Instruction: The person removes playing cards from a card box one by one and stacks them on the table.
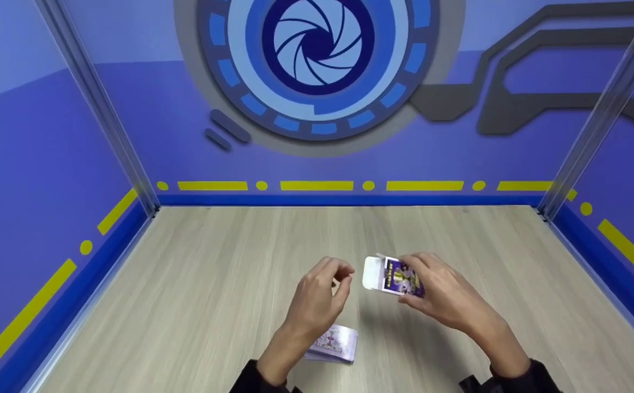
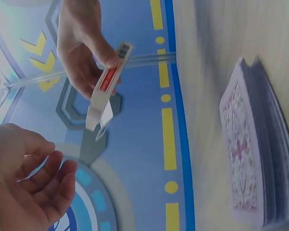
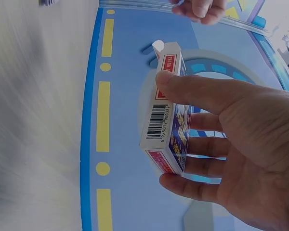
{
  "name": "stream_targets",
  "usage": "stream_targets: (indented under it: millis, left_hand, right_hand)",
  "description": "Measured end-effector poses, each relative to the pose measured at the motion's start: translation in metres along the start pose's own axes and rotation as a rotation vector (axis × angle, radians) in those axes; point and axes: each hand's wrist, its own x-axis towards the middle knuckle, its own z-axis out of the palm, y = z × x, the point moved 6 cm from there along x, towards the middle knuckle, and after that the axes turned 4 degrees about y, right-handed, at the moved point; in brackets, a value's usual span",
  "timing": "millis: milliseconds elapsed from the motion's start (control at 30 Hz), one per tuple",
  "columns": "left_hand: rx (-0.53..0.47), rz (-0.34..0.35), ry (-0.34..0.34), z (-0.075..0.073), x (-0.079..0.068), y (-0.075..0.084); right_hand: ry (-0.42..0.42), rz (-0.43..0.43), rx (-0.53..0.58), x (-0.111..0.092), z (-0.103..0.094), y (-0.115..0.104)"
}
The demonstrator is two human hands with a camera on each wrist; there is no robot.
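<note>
My right hand [image 1: 445, 286] holds a small playing-card box [image 1: 401, 277] above the table, thumb on one narrow side and fingers on the other. The box's white end flap [image 1: 372, 273] stands out toward the left hand. In the right wrist view a barcode [image 3: 157, 121] and red labels show on the box's side. My left hand [image 1: 317, 297] is in the air just left of the flap, fingers loosely bent, with nothing in them. Below it, partly covered by the left wrist in the head view, a stack of playing cards [image 2: 241, 149] with a floral back lies on the table.
The wood-grain table [image 1: 213, 305] is bordered by blue panels at the back [image 1: 317, 164] and on both sides. Metal posts [image 1: 99, 109] stand at the two back corners.
</note>
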Motion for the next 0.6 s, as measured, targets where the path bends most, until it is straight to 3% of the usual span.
stream_targets:
  millis: [233, 600]
  left_hand:
    - [-0.205, -0.123, -0.08, 0.017, -0.005, -0.001]
    - [-0.224, -0.221, -0.162, 0.031, -0.011, -0.01]
  right_hand:
    - [-0.014, -0.059, -0.005, 0.002, 0.012, -0.014]
    - [-0.004, -0.157, -0.008, 0.0, 0.015, -0.032]
